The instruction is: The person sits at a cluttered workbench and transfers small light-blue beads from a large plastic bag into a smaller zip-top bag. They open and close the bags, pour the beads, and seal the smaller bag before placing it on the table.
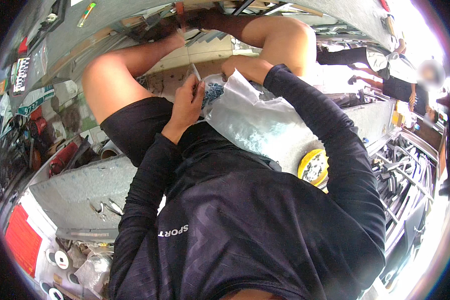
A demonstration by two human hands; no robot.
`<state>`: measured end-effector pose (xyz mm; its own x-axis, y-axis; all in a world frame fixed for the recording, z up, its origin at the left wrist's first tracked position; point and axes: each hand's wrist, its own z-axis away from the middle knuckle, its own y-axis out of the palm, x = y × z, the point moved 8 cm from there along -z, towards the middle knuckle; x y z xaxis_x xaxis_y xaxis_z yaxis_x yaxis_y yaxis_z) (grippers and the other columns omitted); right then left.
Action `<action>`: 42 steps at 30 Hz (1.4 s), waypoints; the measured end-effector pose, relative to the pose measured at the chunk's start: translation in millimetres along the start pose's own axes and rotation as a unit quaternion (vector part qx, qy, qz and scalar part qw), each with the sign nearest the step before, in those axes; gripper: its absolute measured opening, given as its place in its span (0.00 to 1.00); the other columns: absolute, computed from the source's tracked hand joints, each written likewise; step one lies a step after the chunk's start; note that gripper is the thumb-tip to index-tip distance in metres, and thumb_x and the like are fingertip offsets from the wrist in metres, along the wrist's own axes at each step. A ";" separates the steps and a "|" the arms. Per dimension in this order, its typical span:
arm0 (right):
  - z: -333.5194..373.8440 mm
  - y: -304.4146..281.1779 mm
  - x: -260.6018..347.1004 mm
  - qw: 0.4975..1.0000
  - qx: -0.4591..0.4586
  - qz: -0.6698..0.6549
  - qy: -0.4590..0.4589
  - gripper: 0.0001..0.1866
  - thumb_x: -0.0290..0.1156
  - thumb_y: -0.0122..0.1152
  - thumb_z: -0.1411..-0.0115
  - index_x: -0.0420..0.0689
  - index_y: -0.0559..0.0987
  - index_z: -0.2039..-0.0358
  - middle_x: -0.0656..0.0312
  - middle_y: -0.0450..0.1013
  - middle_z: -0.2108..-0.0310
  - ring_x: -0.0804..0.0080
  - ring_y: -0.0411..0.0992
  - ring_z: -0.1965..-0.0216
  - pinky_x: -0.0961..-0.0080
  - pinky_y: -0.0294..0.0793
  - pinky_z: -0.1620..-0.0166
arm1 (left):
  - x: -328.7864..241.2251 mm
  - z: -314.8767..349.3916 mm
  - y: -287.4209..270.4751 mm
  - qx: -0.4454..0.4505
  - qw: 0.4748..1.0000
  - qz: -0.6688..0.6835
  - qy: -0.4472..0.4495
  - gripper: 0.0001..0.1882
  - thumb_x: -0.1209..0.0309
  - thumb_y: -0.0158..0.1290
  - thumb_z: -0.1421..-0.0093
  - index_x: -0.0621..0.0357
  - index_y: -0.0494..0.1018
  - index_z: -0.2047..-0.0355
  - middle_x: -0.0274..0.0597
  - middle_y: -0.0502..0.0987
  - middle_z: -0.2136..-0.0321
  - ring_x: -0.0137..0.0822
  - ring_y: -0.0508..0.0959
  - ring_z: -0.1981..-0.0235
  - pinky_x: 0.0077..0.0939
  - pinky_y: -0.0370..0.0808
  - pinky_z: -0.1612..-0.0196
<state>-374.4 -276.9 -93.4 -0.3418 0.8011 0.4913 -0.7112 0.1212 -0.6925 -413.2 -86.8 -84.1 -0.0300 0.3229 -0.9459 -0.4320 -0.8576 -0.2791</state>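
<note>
A translucent white plastic bag (252, 122) lies over my lap, its mouth pulled wide. Inside the opening show many small blue-grey pieces (213, 94), too small to name. With closed fingers my left hand (187, 105) grips the bag's left edge. A thin pale strip (195, 72) sticks up past those fingertips; whether it is part of the bag I cannot tell. At the bag's upper edge is my right hand (242, 67), fingers bent round the plastic and partly hidden. To the right of the bag sits a round yellow container (314, 167) holding small dark and white bits.
My bare knees rise on both sides of the bag. Grey worktops (85, 187) flank me, one bearing scissors-like handles (105, 206). At right stands a bin of dark and silver strips (402, 172). Two people (410, 80) are at the far right. Tools and clutter fill the left.
</note>
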 end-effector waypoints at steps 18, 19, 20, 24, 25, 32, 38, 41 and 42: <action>67.0 -58.2 95.3 0.986 0.056 -0.124 -0.099 0.23 0.33 0.73 0.35 0.37 0.84 0.42 0.44 0.85 0.46 0.42 0.82 0.43 0.51 0.80 0.38 | 4.9 1.7 -20.1 -0.051 0.998 0.021 0.003 0.20 0.60 0.52 0.18 0.65 0.65 0.63 0.54 0.67 0.74 0.44 0.66 0.72 0.43 0.69 0.64; 73.1 -64.7 102.6 0.979 0.037 -0.155 -0.125 0.25 0.30 0.72 0.36 0.41 0.84 0.39 0.41 0.85 0.47 0.39 0.82 0.43 0.52 0.81 0.41 | 2.5 2.2 -22.3 -0.062 0.998 0.024 0.012 0.20 0.61 0.53 0.19 0.66 0.65 0.63 0.59 0.68 0.75 0.48 0.67 0.74 0.46 0.69 0.66; 81.5 -69.2 107.5 0.973 0.037 -0.185 -0.132 0.24 0.30 0.71 0.36 0.40 0.84 0.39 0.40 0.85 0.48 0.39 0.82 0.44 0.51 0.81 0.42 | 1.9 2.7 -22.5 -0.060 0.998 0.030 0.009 0.20 0.61 0.53 0.19 0.66 0.65 0.64 0.59 0.68 0.75 0.49 0.67 0.74 0.45 0.69 0.66; 115.8 -83.8 121.9 0.962 0.079 -0.240 -0.107 0.20 0.27 0.66 0.33 0.37 0.82 0.41 0.40 0.84 0.49 0.36 0.82 0.49 0.49 0.79 0.46 | -2.7 5.5 -25.0 -0.055 0.997 0.049 0.012 0.21 0.60 0.52 0.18 0.66 0.65 0.64 0.59 0.67 0.75 0.49 0.67 0.75 0.45 0.68 0.66; 124.5 -93.0 126.6 0.958 0.074 -0.246 -0.125 0.20 0.26 0.65 0.33 0.37 0.82 0.42 0.40 0.84 0.50 0.35 0.81 0.49 0.49 0.79 0.47 | -4.9 6.3 -26.9 -0.058 0.997 0.053 0.020 0.22 0.59 0.52 0.18 0.66 0.65 0.64 0.59 0.67 0.75 0.50 0.66 0.75 0.44 0.68 0.67; 256.4 -187.3 83.6 0.920 -0.172 -0.323 -0.142 0.15 0.34 0.73 0.32 0.35 0.86 0.53 0.52 0.87 0.61 0.54 0.88 0.59 0.59 0.86 0.55 | -4.9 7.8 -24.7 -0.027 0.996 0.082 -0.017 0.21 0.60 0.51 0.17 0.61 0.63 0.65 0.45 0.60 0.73 0.29 0.61 0.68 0.35 0.65 0.66; 298.8 -291.3 -16.4 0.775 -0.586 -0.226 -0.073 0.30 0.37 0.63 0.26 0.35 0.76 0.29 0.44 0.71 0.27 0.52 0.74 0.31 0.57 0.78 0.33 | -19.1 9.6 -29.2 -0.062 0.994 0.076 0.037 0.17 0.67 0.53 0.19 0.63 0.64 0.64 0.59 0.65 0.77 0.50 0.64 0.79 0.44 0.66 0.71; 210.4 -352.5 -19.7 0.784 -0.589 0.195 -0.025 0.30 0.33 0.66 0.29 0.36 0.77 0.29 0.45 0.74 0.29 0.53 0.74 0.30 0.59 0.75 0.31 | -23.1 10.1 -28.9 -0.051 0.996 0.068 0.041 0.16 0.66 0.53 0.19 0.63 0.65 0.64 0.61 0.69 0.75 0.62 0.71 0.76 0.47 0.67 0.70; 181.6 -358.5 -35.4 0.780 -0.615 0.110 -0.018 0.30 0.34 0.68 0.28 0.35 0.77 0.29 0.45 0.75 0.30 0.54 0.75 0.31 0.60 0.75 0.30 | -23.4 10.2 -27.3 -0.040 0.997 0.064 0.034 0.16 0.66 0.53 0.19 0.63 0.65 0.64 0.62 0.70 0.74 0.65 0.72 0.75 0.48 0.68 0.70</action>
<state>-218.9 -455.1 233.4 -0.4055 0.8676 0.2878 0.4879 0.4717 -0.7345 -409.9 -66.9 -52.7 -0.0174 0.1822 -0.9831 -0.3551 -0.9203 -0.1643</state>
